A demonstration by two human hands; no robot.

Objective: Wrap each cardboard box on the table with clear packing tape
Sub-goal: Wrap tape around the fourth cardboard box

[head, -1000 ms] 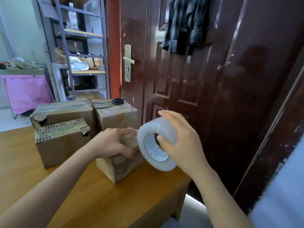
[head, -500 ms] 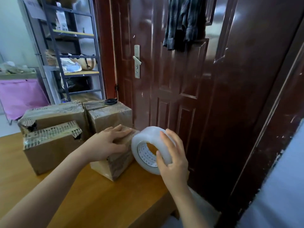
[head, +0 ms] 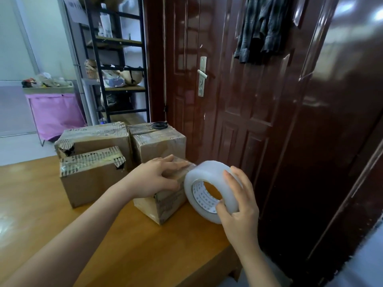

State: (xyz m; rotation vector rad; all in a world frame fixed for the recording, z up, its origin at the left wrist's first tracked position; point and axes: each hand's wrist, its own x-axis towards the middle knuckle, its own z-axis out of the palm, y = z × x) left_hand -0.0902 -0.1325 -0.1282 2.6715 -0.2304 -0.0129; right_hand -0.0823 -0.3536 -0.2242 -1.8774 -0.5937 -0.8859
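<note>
Left hand (head: 154,179) presses flat on the small box (head: 163,201) near the table's (head: 83,235) right edge; right hand (head: 238,210) grips the tape roll (head: 209,189) beside it. Pull hard and the light box could skid off, or the tape could crease.

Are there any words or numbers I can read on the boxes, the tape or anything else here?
None can be read.
Tape roll: printed marks on the inner core, too small and blurred to read.
Paper sheet hanging on the shelf rack: faint writing, blurred.
Bottle on the shelf: a label, too small to read.
Small box under the left hand: dark smudges under shiny tape, not readable.
</note>
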